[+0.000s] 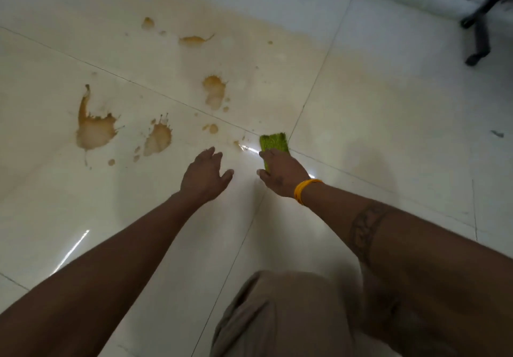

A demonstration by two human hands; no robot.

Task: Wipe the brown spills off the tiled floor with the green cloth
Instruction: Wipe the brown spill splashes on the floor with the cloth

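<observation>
1. Head view: we log a tiled floor (374,92), glossy, with grout lines crossing.
2. Brown spills (94,128): several splashes and droplets, left and centre, well ahead of us.
3. Green cloth (274,142): flat on the floor at the grout crossing, just right of the nearest droplets.
4. Right hand (281,173): lies on the cloth's near end; fingers seem curled round it, though partly hidden.
5. Left hand (205,173): fingers spread, holding nothing, beside the cloth.
6. Yellow bangle (305,190) on the right wrist.
</observation>
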